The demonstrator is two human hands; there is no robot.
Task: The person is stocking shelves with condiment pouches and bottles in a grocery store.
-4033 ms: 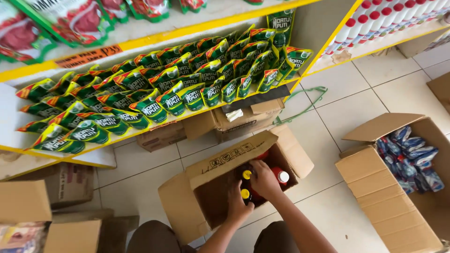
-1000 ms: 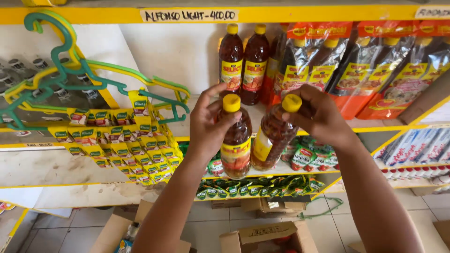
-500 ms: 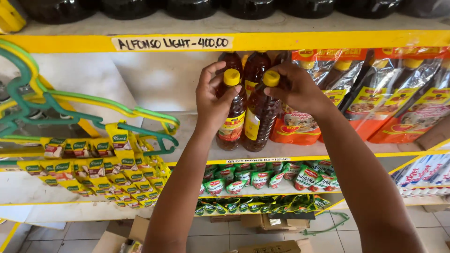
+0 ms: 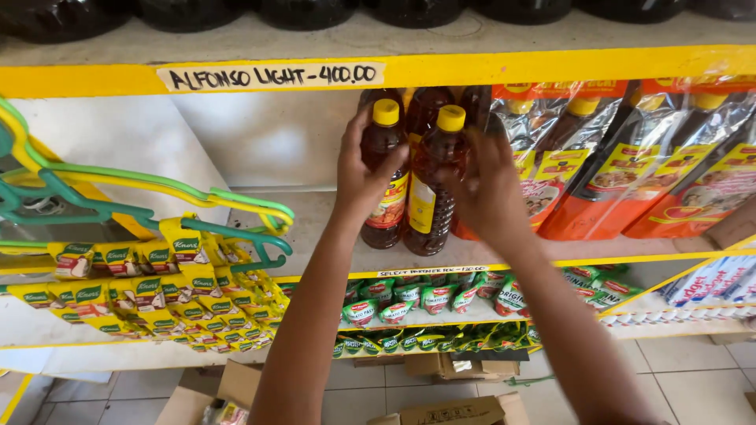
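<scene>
My left hand (image 4: 361, 175) grips a brown sauce bottle with a yellow cap (image 4: 385, 173) that stands on the grey shelf board (image 4: 315, 228). My right hand (image 4: 490, 189) is wrapped around a second brown bottle with a yellow cap (image 4: 431, 185) right beside the first, its base also on the shelf. Two or three more brown bottles (image 4: 429, 102) stand behind them at the back of the shelf.
Red and orange refill pouches (image 4: 630, 173) fill the shelf to the right. Green and yellow plastic hangers (image 4: 118, 197) carry strips of yellow-green sachets (image 4: 157, 291) at left. Small green-red sachets (image 4: 425, 299) lie on a lower shelf. Open cardboard boxes (image 4: 465, 409) sit on the tiled floor.
Both hands have pushed the two bottles further in and lower onto the shelf; their bases now rest on the board. Four seconds ago my hands were in a box on the floor.
</scene>
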